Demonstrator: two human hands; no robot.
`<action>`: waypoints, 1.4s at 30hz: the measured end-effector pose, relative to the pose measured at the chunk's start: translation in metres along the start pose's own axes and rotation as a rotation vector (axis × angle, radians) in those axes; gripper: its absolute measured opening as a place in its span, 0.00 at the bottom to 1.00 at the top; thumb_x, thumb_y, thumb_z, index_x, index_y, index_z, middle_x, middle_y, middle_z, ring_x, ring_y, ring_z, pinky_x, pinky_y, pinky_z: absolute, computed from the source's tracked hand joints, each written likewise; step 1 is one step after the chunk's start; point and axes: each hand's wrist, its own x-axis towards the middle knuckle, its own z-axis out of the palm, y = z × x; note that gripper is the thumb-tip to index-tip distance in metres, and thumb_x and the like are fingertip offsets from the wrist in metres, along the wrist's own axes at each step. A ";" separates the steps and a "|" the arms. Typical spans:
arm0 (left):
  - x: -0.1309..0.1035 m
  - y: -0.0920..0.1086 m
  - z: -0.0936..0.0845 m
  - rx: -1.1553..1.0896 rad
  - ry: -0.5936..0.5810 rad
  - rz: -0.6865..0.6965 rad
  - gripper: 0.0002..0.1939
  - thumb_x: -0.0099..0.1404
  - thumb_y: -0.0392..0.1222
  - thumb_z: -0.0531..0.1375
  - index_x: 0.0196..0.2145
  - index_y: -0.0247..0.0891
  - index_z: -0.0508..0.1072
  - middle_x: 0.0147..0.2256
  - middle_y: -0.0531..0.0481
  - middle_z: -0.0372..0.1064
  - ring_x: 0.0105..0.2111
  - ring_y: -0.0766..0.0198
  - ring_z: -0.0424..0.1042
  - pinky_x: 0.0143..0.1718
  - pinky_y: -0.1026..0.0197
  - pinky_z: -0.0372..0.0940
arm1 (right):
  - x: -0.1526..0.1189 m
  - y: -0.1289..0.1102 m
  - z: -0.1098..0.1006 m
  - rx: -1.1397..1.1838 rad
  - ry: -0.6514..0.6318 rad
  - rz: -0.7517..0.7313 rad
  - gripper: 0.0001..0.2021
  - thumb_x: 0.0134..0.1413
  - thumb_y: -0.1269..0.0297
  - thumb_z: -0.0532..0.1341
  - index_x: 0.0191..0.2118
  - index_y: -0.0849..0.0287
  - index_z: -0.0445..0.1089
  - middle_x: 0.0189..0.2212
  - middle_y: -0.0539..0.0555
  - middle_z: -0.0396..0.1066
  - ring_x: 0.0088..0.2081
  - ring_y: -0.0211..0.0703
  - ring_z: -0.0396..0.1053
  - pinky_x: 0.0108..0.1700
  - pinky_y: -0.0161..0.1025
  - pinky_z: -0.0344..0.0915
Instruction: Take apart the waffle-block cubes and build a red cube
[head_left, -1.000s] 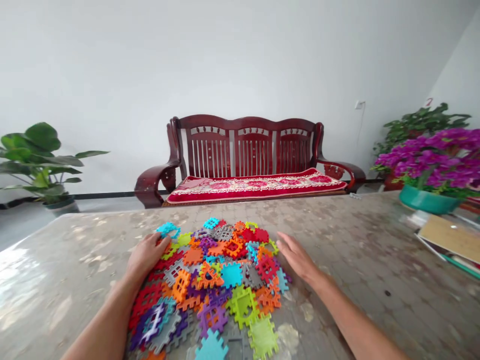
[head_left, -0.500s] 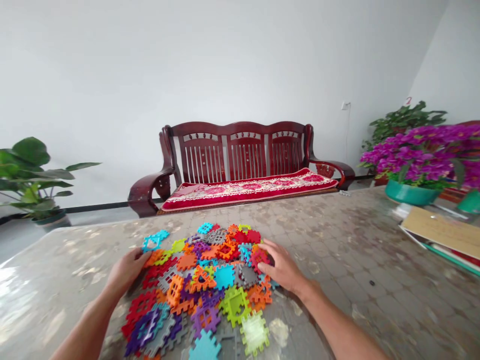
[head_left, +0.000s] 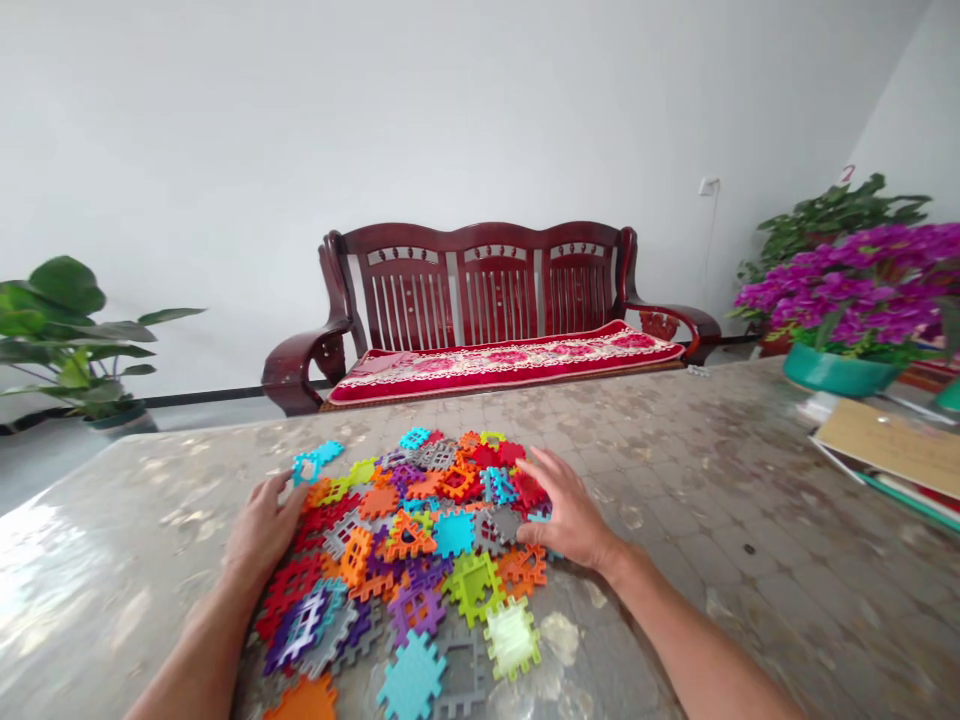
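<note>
A heap of flat plastic building tiles with notched edges lies in front of me, in red, orange, purple, grey, lime and light blue. My left hand (head_left: 264, 520) rests at the heap's left edge, fingers apart, close to an orange tile (head_left: 316, 494) and a light blue tile (head_left: 306, 466). On the opposite side my right hand (head_left: 566, 508) is spread, thumb apart from the fingers, beside a red tile (head_left: 529, 490) and an orange tile (head_left: 523, 566). Neither hand grips a tile. A lime tile (head_left: 474, 588) and a blue tile (head_left: 454, 533) lie between them.
The tiles lie on a patterned table (head_left: 675, 480). At the right stand purple flowers in a green pot (head_left: 840, 370), with a brown folder (head_left: 892, 446) nearby. A small dark object (head_left: 749, 549) lies right of my arm. Behind is a wooden bench (head_left: 495, 290).
The view has tilted down slightly, showing more of the near orange tile. My right hand has opened wider and shifted slightly along the heap's edge; the left stays beside the tiles.
</note>
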 end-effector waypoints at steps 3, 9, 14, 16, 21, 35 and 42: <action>-0.003 0.003 0.000 -0.031 -0.044 0.109 0.30 0.66 0.59 0.46 0.59 0.41 0.66 0.58 0.41 0.64 0.57 0.49 0.65 0.58 0.48 0.60 | -0.003 -0.018 -0.010 -0.035 -0.209 -0.090 0.54 0.31 0.32 0.68 0.66 0.48 0.56 0.70 0.60 0.44 0.69 0.66 0.40 0.67 0.64 0.40; -0.010 0.015 0.003 0.036 -0.163 0.250 0.31 0.67 0.60 0.44 0.61 0.46 0.65 0.63 0.46 0.59 0.63 0.51 0.56 0.64 0.48 0.50 | -0.012 -0.058 -0.016 0.015 -0.499 -0.210 0.57 0.29 0.37 0.72 0.68 0.42 0.50 0.71 0.53 0.40 0.70 0.65 0.35 0.67 0.63 0.36; -0.010 0.022 0.005 0.170 -0.236 0.245 0.31 0.66 0.60 0.47 0.61 0.46 0.66 0.61 0.45 0.62 0.62 0.49 0.60 0.63 0.47 0.51 | -0.019 -0.061 -0.003 0.033 -0.515 -0.270 0.54 0.32 0.41 0.72 0.68 0.41 0.50 0.71 0.52 0.39 0.70 0.62 0.36 0.68 0.60 0.34; -0.009 0.022 0.005 0.179 -0.243 0.235 0.30 0.67 0.59 0.46 0.61 0.47 0.66 0.61 0.46 0.63 0.61 0.49 0.61 0.63 0.47 0.51 | -0.017 -0.057 0.004 0.009 -0.486 -0.250 0.53 0.35 0.40 0.71 0.68 0.44 0.49 0.71 0.54 0.40 0.70 0.61 0.37 0.68 0.60 0.35; -0.008 0.024 0.002 0.197 -0.207 0.144 0.27 0.69 0.57 0.46 0.59 0.46 0.68 0.61 0.44 0.63 0.59 0.44 0.62 0.60 0.41 0.53 | -0.009 -0.057 0.013 -0.048 -0.375 -0.250 0.46 0.45 0.37 0.65 0.67 0.48 0.52 0.69 0.57 0.48 0.69 0.58 0.43 0.69 0.59 0.36; -0.010 0.033 -0.003 0.224 -0.202 0.110 0.28 0.69 0.56 0.45 0.59 0.43 0.68 0.60 0.41 0.64 0.57 0.41 0.65 0.57 0.39 0.58 | -0.028 -0.117 0.035 -0.138 -0.370 -0.690 0.36 0.54 0.35 0.55 0.64 0.49 0.56 0.66 0.54 0.54 0.69 0.53 0.41 0.68 0.61 0.34; -0.008 0.033 -0.004 0.195 -0.193 0.109 0.26 0.69 0.56 0.47 0.56 0.45 0.71 0.59 0.41 0.65 0.56 0.41 0.66 0.56 0.37 0.58 | -0.021 -0.111 0.041 -0.192 -0.355 -0.624 0.32 0.58 0.38 0.53 0.63 0.50 0.57 0.66 0.56 0.55 0.69 0.51 0.40 0.68 0.59 0.36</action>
